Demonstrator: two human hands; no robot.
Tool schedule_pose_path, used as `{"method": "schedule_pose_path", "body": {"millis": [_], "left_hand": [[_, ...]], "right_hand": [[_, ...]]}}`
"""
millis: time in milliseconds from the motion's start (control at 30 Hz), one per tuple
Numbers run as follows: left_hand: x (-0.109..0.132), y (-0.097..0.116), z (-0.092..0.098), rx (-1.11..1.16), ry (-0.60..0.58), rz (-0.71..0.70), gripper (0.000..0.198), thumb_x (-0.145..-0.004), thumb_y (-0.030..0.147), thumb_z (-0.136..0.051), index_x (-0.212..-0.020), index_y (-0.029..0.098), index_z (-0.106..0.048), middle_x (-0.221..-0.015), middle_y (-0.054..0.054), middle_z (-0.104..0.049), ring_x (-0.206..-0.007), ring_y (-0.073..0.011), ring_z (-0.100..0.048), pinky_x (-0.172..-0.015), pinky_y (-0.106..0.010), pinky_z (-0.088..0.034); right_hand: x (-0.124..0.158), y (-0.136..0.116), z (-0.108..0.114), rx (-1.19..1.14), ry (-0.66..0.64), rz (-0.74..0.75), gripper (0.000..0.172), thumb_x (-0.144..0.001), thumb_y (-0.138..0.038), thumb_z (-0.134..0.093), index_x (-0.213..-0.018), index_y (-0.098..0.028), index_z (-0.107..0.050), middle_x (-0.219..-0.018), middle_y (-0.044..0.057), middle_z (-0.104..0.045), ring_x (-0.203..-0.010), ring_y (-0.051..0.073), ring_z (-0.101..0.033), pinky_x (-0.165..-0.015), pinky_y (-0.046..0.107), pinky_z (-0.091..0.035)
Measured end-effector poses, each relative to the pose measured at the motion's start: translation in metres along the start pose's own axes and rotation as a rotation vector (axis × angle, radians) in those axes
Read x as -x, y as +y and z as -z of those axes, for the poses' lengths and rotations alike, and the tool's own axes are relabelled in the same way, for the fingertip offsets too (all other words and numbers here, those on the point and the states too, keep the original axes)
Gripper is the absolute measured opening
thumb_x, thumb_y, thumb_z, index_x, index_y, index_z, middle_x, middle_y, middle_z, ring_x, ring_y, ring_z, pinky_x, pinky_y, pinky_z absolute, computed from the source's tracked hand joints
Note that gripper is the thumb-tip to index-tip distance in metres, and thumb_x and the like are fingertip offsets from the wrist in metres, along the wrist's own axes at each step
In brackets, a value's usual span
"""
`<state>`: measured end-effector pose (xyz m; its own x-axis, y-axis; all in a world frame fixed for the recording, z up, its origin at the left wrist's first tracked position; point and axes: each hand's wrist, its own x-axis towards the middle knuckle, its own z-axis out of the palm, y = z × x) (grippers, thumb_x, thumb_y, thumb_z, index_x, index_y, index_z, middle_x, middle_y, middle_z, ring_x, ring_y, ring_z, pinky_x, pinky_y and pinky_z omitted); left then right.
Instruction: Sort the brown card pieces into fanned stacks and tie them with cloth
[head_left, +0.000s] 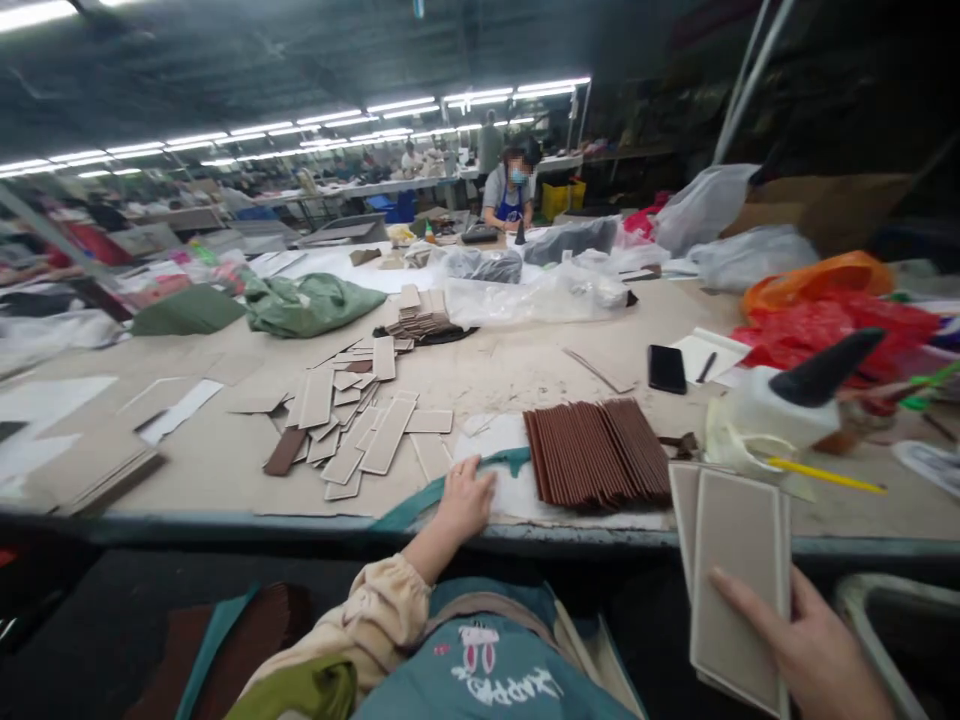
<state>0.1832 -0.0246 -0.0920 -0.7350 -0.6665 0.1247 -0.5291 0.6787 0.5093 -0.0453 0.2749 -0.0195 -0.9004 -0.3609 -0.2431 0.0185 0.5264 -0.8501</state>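
Grey card panels [739, 560] gripped by right fingers [742, 598]; left fingers [472, 480] rest loose on table [225, 455].

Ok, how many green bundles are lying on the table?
2. A dark green bundle lies on the table's far left; a lighter green one lies just right of it. Others may be hidden.

Right hand [814, 650] grips grey panels [739, 580]; left hand [465, 500] on table edge [225, 520].

Wears a cream long sleeve [379, 615], gathered at the cuff, with olive-green fabric [307, 692] by the elbow. Wears a teal apron [420, 695] printed with a pink-eared white rabbit [480, 648] and white lettering. Leaves left hand [465, 500] and right hand [814, 650] bare.
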Motion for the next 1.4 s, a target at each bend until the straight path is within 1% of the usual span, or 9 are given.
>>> {"method": "schedule_pose_path", "body": {"millis": [100,200,367,567,767,967,1067,1200,1400], "left_hand": [[0.006,-0.024,0.011,0.042,-0.004,0.047,0.029,-0.082,0.016,-0.05,-0.102,0.022,-0.071,-0.116,-0.014,-0.061,-0.109,-0.0297,-0.053,-0.098,-0.046,-0.039],[0.011,-0.038,0.02,0.086,0.008,0.041,0.032,-0.083,0.014,-0.046,-0.098,0.024,-0.072,-0.103,-0.011,-0.066,-0.097,-0.0248,-0.06,-0.09,-0.038,-0.046],[0.012,-0.043,0.033,0.173,0.007,-0.014,0.032,-0.082,0.015,-0.047,-0.098,0.028,-0.073,-0.093,-0.007,-0.069,-0.086,-0.0207,-0.064,-0.08,-0.031,-0.05],[0.011,-0.046,0.054,0.144,-0.104,-0.06,0.029,-0.087,0.021,-0.045,-0.099,0.021,-0.072,-0.089,-0.006,-0.07,-0.084,-0.018,-0.065,-0.078,-0.027,-0.049],[0.002,-0.041,0.064,0.123,-0.154,-0.046,0.025,-0.087,0.019,-0.049,-0.094,0.019,-0.073,-0.09,-0.007,-0.072,-0.086,-0.0184,-0.066,-0.079,-0.027,-0.049],[-0.008,-0.04,0.06,0.141,-0.204,-0.001,0.024,-0.086,0.019,-0.05,-0.094,0.018,-0.073,-0.093,-0.007,-0.073,-0.088,-0.0189,-0.066,-0.081,-0.027,-0.048],[-0.004,-0.044,0.052,0.141,-0.243,-0.021,0.024,-0.086,0.018,-0.05,-0.095,0.019,-0.072,-0.092,-0.006,-0.072,-0.088,-0.0183,-0.066,-0.08,-0.026,-0.048],[0.007,-0.046,0.042,0.097,-0.259,-0.019,0.025,-0.088,0.022,-0.048,-0.096,0.021,-0.071,-0.091,-0.006,-0.07,-0.087,-0.0191,-0.065,-0.077,-0.027,-0.048],[0.022,-0.049,0.034,0.159,-0.136,-0.109,0.023,-0.091,0.024,-0.046,-0.097,0.019,-0.069,-0.091,-0.006,-0.066,-0.087,-0.0176,-0.062,-0.079,-0.028,-0.048]], "right_hand": [[0.001,-0.004,-0.025,0.124,-0.135,0.003,0.067,-0.056,-0.061,-0.072,-0.109,-0.022,-0.061,-0.089,0.01,-0.073,-0.078,0.033,-0.069,-0.066,0.042,-0.056],[0.009,-0.025,-0.065,0.156,-0.239,0.161,0.077,-0.06,-0.061,-0.068,-0.123,-0.018,-0.054,-0.103,0.011,-0.071,-0.088,0.031,-0.068,-0.077,0.041,-0.054],[0.014,-0.081,-0.141,0.307,-0.364,0.428,0.081,-0.073,-0.05,-0.062,-0.142,-0.017,-0.034,-0.111,0.015,-0.067,-0.097,0.031,-0.065,-0.084,0.043,-0.05],[0.001,-0.117,-0.203,0.647,-0.434,0.465,0.082,-0.077,-0.041,-0.058,-0.146,-0.014,-0.024,-0.105,0.017,-0.068,-0.096,0.032,-0.065,-0.079,0.04,-0.049],[-0.01,-0.129,-0.219,0.958,-0.338,0.436,0.084,-0.079,-0.034,-0.059,-0.148,-0.011,-0.017,-0.108,0.021,-0.062,-0.095,0.031,-0.063,-0.077,0.039,-0.047],[-0.018,-0.13,-0.221,1.217,-0.11,0.541,0.057,-0.088,-0.01,-0.036,-0.145,-0.012,-0.031,-0.107,0.021,-0.058,-0.096,0.028,-0.058,-0.074,0.036,-0.045],[-0.023,-0.122,-0.224,1.234,-0.043,0.561,0.055,-0.09,-0.007,-0.026,-0.143,-0.012,-0.035,-0.12,0.023,-0.054,-0.097,0.028,-0.056,-0.073,0.036,-0.045],[-0.024,-0.109,-0.238,1.218,-0.083,0.561,0.058,-0.09,-0.016,-0.038,-0.146,-0.01,-0.027,-0.146,0.024,-0.034,-0.11,0.031,-0.05,-0.082,0.043,-0.044],[-0.018,-0.097,-0.267,1.217,-0.201,0.502,0.078,-0.084,-0.031,-0.058,-0.148,-0.011,-0.018,-0.155,0.021,-0.013,-0.139,0.037,-0.018,-0.107,0.055,-0.021]]}}
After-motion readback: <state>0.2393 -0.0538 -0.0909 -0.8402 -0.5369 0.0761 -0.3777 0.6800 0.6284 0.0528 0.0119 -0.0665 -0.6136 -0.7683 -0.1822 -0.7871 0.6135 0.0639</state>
